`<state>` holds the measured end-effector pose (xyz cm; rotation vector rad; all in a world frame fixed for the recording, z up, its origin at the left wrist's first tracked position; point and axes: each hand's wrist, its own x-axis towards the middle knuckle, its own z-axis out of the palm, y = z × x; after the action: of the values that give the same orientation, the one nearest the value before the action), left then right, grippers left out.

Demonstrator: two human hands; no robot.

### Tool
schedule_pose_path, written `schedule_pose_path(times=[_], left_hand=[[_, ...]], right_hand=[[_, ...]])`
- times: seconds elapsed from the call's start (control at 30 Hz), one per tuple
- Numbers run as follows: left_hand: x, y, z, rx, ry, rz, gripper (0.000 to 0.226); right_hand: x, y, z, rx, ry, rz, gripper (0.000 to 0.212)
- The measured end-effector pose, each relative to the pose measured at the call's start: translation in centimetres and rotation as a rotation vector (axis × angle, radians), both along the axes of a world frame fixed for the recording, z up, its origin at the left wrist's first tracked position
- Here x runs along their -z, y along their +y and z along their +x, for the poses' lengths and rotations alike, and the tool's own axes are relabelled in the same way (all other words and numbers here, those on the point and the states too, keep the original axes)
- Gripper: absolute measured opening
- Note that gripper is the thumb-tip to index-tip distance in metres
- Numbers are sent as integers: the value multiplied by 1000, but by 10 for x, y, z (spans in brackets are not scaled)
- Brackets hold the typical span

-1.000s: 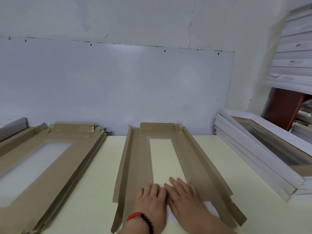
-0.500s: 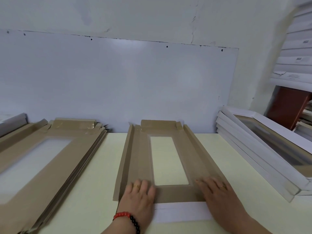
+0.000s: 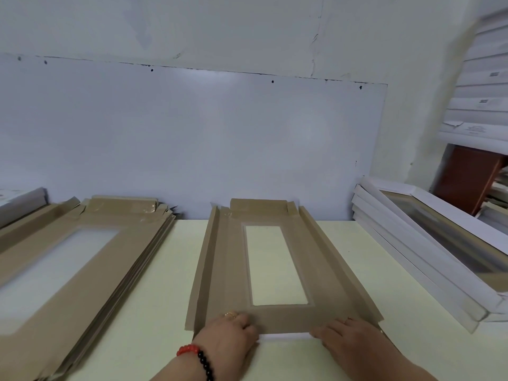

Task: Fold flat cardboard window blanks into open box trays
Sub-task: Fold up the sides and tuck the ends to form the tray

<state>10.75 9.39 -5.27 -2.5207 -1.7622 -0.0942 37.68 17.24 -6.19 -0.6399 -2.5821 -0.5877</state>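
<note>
A brown cardboard window blank (image 3: 324, 273) lies lengthwise on the pale table (image 3: 170, 298), its long side flaps tilted up and its far end flap raised against the wall. My left hand (image 3: 228, 336), with a red and black bead bracelet, and my right hand (image 3: 350, 340) sit at the two near corners. Both hands curl their fingers over the near end panel and their thumbs lie at its edge. A thin white strip of the near flap (image 3: 286, 336) shows between the thumbs.
A thick stack of flat brown blanks (image 3: 68, 270) lies at the left. Folded white window trays (image 3: 428, 259) are stacked at the right, with white boxes and a brown cabinet (image 3: 467, 177) behind them. A white board (image 3: 192, 138) leans on the wall behind the table.
My hands slid apart from the middle of the blank to its near corners, and the fingers went from flat to curled. The white strip of the near flap became narrower.
</note>
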Motion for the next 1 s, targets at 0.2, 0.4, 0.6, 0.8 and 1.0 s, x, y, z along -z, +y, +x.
schedule_pose_path(times=[0.2,0.4,0.6,0.8,1.0], left_hand=[[1,24,25,-278,-84,-109,31],[14,45,45,-363,-82,-180,65],[26,47,40,-421,-33,-255,65],[19,44,16,-508,123,-172,72],[12,43,4,-507,274,-131,62]], right_hand=[[-2,4,-45,310,-60,-313,29],[10,12,-97,383,-49,-562,50],[24,25,-90,446,-207,-629,55],[30,42,-59,534,-193,-685,55],[26,45,-39,631,-166,-629,54]])
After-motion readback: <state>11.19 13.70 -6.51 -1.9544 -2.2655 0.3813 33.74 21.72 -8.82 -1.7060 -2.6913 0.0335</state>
